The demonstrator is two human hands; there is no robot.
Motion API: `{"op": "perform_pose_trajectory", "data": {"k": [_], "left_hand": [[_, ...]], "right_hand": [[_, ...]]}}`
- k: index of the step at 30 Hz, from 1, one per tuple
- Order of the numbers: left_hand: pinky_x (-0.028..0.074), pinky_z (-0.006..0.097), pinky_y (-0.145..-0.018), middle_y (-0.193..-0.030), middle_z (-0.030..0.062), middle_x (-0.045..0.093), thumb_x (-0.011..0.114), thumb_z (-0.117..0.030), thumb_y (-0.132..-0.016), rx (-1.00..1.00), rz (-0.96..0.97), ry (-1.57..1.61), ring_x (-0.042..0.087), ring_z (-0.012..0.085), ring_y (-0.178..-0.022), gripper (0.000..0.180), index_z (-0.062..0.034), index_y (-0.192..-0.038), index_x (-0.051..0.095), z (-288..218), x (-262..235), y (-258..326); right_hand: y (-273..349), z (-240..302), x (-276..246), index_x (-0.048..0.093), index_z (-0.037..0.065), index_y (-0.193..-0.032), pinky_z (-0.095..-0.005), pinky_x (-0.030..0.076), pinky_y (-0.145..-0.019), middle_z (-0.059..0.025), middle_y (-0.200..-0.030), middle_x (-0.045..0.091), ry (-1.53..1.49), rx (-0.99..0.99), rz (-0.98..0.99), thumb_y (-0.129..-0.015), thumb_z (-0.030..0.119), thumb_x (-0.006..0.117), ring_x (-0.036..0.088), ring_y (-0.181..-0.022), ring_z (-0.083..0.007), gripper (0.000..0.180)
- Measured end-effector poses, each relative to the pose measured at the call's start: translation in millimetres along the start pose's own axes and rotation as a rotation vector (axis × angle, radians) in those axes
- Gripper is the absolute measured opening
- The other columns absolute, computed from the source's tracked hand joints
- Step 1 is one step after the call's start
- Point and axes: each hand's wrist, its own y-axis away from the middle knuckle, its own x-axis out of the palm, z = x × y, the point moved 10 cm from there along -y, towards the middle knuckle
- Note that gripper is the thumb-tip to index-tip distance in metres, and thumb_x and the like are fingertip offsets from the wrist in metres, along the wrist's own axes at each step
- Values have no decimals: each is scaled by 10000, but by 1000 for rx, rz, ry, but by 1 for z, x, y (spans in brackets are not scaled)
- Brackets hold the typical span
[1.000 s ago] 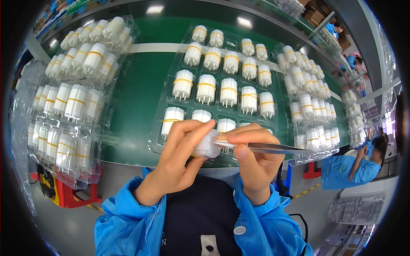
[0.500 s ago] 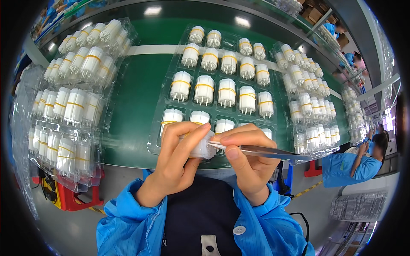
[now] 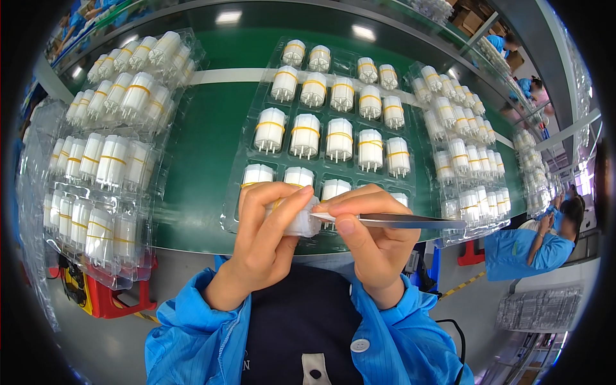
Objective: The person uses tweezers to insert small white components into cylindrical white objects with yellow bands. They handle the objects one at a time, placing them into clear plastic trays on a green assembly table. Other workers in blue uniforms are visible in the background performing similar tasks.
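Note:
In my left hand [image 3: 266, 240] is a white cylindrical part [image 3: 305, 221], gripped between the fingers and thumb with its translucent end facing right. My right hand [image 3: 375, 234] pinches a pair of metal tweezers [image 3: 410, 221]; their pale tip meets that end of the part, and the broad metal end sticks out to the right. Just beyond both hands lies a clear plastic tray [image 3: 247, 144] with rows of similar white parts [image 3: 305, 135], each with a yellow band and metal pins. My fingers cover some of the nearest row.
Stacked clear trays of white parts [image 3: 112, 160] stand at the left, and more trays [image 3: 471, 157] at the right. Everything rests on a green work surface [image 3: 205, 128]. A red stool [image 3: 119, 298] is below at the left. A person in blue [image 3: 529, 253] sits at the far right.
The outer end of the tweezers has risen slightly, so they lie closer to level. Both hands stay nearly in place, with the part still held.

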Motion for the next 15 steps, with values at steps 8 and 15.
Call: {"op": "perform_pose_trajectory", "data": {"k": [8,15], "left_hand": [[435,380,-819,-1118,174,549,648,125,-617,-52,5,66,534,312,-949,636,18,-1240,576,5,0,1],[434,382,-832,-1119,174,551,642,125,-611,-39,22,46,537,315,-963,646,18,-1245,574,4,2,1]], "right_hand": [[2,-3,-1,672,-41,-936,-287,496,-720,-150,-909,699,-76,-4,-12,-831,-31,667,643,-812,-197,106],[1,0,1,667,-41,-943,-285,495,-714,-146,-908,699,5,-45,-13,-836,-24,667,637,-812,-194,108]]}}
